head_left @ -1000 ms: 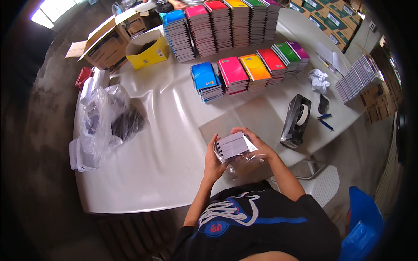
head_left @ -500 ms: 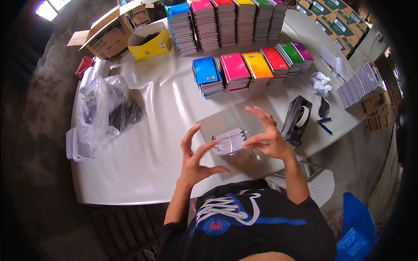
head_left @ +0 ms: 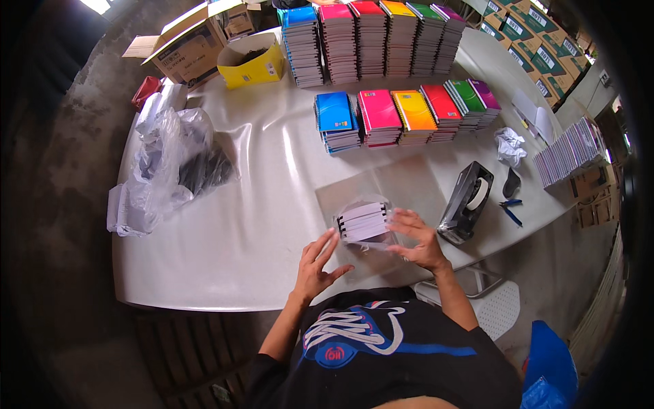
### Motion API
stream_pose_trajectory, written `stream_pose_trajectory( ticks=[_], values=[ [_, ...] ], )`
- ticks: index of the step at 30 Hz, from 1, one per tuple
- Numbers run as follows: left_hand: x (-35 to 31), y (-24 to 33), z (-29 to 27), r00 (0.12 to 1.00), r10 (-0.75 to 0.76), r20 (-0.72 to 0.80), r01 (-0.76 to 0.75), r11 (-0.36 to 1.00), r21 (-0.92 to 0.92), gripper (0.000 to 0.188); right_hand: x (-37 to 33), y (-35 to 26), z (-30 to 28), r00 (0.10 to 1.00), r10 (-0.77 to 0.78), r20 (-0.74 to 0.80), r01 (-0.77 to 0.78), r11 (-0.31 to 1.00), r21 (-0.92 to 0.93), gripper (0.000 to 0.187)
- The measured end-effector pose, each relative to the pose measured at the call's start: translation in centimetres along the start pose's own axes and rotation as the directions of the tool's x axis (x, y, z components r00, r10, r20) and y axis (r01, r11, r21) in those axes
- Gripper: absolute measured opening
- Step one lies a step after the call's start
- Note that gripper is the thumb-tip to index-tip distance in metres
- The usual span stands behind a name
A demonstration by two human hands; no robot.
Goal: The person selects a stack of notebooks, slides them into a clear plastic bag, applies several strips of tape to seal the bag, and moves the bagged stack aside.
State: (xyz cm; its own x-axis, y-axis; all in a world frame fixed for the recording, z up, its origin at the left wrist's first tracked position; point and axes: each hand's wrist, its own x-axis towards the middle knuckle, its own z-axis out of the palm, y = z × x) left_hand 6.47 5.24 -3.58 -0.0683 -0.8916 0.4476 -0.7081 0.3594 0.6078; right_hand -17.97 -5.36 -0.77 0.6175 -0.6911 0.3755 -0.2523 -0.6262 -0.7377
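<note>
A small stack of spiral notebooks (head_left: 363, 221), seen edge-on and wrapped in a clear plastic bag (head_left: 368, 192), lies on the white table (head_left: 225, 232) in front of me. My right hand (head_left: 415, 240) rests against the stack's right side, fingers spread on the plastic. My left hand (head_left: 317, 261) hovers just left of the stack, fingers apart, holding nothing. The bag's loose end lies flat on the table beyond the stack.
A black tape dispenser (head_left: 465, 202) stands right of my hand, pens beside it. Rows of coloured notebook stacks (head_left: 402, 116) fill the far table. A crumpled clear bag heap (head_left: 170, 167) lies left, with cardboard boxes (head_left: 191, 48) and a yellow box (head_left: 253, 63) behind.
The bagged stack has come down from my raised hands onto the table. My left hand let go and moved off to the left; my right hand stays on the stack.
</note>
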Motion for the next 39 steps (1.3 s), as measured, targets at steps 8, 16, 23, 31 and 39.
stream_pose_trajectory(
  ticks=[8, 16, 23, 31, 39],
  values=[
    [3.0, 0.0, -1.9, 0.965, -0.017, 0.262, -0.008, 0.996, 0.094, 0.079, 4.4, 0.2, -0.7, 0.91, -0.124, 0.396, 0.195, 0.97, -0.144, 0.065],
    [6.5, 0.7, -1.8, 0.926, 0.05, 0.375, -0.202, 0.903, 0.379, 0.076, 5.3, 2.3, -1.5, 0.869, -0.294, 0.398, 0.196, 0.943, 0.27, 0.057],
    [7.3, 2.0, -3.2, 0.863, 0.009, 0.505, -0.258, 0.867, 0.426, 0.081, 12.4, 2.8, -0.3, 0.801, 0.189, 0.569, -0.468, 0.79, 0.396, 0.023],
    [7.7, 1.7, -3.2, 0.844, -0.003, 0.536, -0.246, 0.886, 0.392, 0.083, 12.9, 3.7, 0.1, 0.964, 0.265, 0.018, -0.159, 0.52, 0.839, 0.039],
    [7.7, 1.0, -2.6, 0.831, 0.043, 0.554, -0.253, 0.917, 0.308, 0.086, 14.8, 2.9, -0.1, 0.831, 0.232, 0.506, -0.465, 0.789, 0.401, 0.015]
  ],
)
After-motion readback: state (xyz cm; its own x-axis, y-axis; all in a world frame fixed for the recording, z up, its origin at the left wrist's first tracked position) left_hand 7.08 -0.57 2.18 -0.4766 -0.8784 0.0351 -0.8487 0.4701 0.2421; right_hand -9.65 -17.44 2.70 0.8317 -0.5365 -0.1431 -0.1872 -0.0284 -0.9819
